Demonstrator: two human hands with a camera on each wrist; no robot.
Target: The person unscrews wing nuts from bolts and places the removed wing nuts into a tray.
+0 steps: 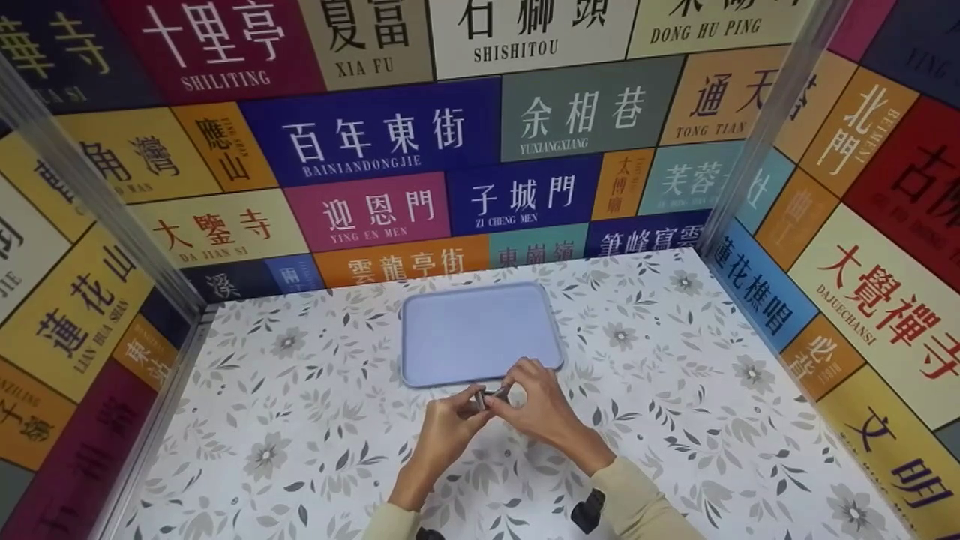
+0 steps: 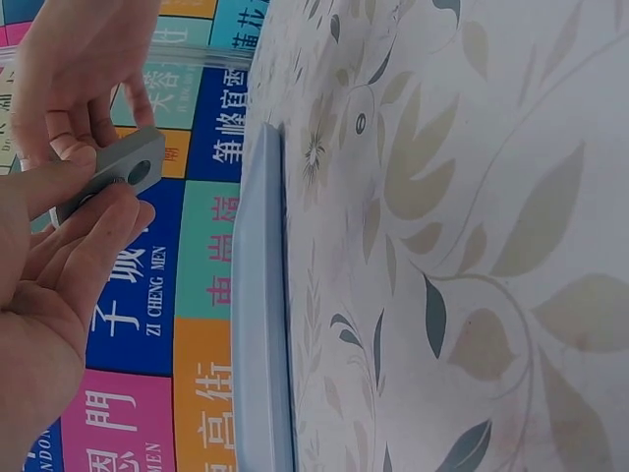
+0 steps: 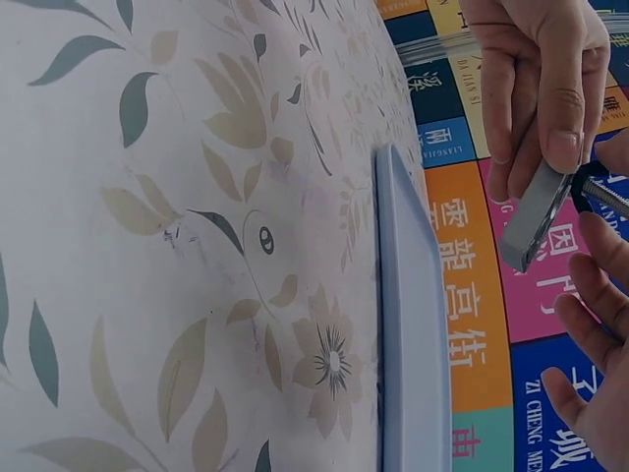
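"White leaf-printed surface (image 1: 300,420) logged first. On it?"

"Pale blue-violet tray (image 1: 480,335), flat, at 12 o'clock of the hands."

"State of hands?"

"Left hand (image 1: 444,426), 8 o'clock of the work: thumb and fingers pinching a grey metal block (image 3: 536,216). Right hand (image 1: 536,403), 3 o'clock: thumb and fingertips pinching a threaded bolt (image 3: 604,196)."

"Block position?"

"Held above the surface, at the tray's 6 o'clock. Left wrist view shows a round hole (image 2: 141,173) in it."

"Bolt?"

"At the block's 3 o'clock, dark ring (image 3: 578,190) around its shaft. Whether seated in the block: cannot tell."
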